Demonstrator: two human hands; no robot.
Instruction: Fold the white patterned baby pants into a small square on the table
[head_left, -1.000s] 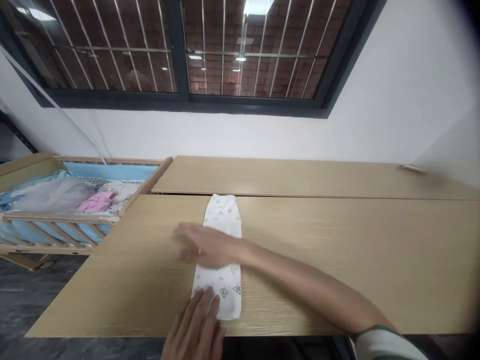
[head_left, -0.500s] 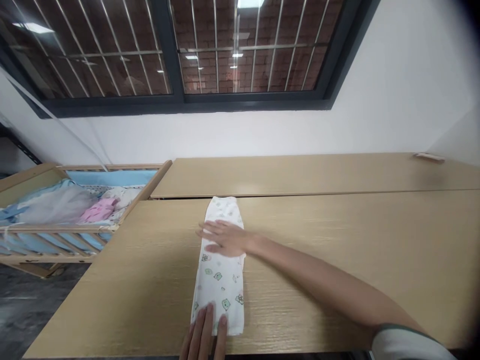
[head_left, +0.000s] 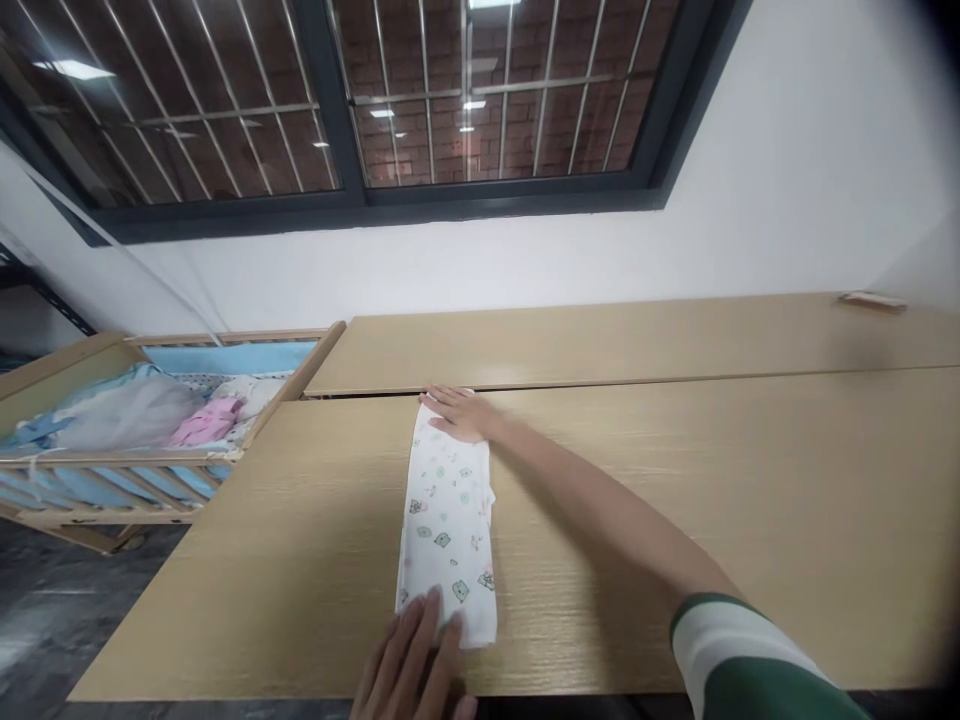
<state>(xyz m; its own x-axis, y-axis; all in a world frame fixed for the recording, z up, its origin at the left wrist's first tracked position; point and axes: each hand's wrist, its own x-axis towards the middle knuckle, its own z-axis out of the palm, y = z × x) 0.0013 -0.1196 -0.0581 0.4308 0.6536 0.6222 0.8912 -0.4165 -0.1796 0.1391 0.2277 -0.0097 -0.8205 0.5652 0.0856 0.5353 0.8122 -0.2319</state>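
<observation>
A white cloth (head_left: 446,510) with small green and brown animal prints lies on the wooden table, folded into a long narrow strip that points away from me. My right hand (head_left: 459,412) rests flat over its far end, fingers stretched out toward the left. At the near end, the fingertips of my left hand (head_left: 412,660) touch the cloth's lower left corner, with the fingers extended and slightly apart. Neither hand grips the fabric.
The pale wooden table (head_left: 675,500) has a raised or separate board (head_left: 600,340) behind it, against the wall. To the left stands a wooden crib (head_left: 112,460) with blue lining and a pink cloth (head_left: 208,422) inside. A barred window (head_left: 480,110) is above. A small flat object (head_left: 872,301) lies far right.
My right hand has slid from the middle of the cloth to its far end. My left hand stays at the near end, and the view has shifted slightly.
</observation>
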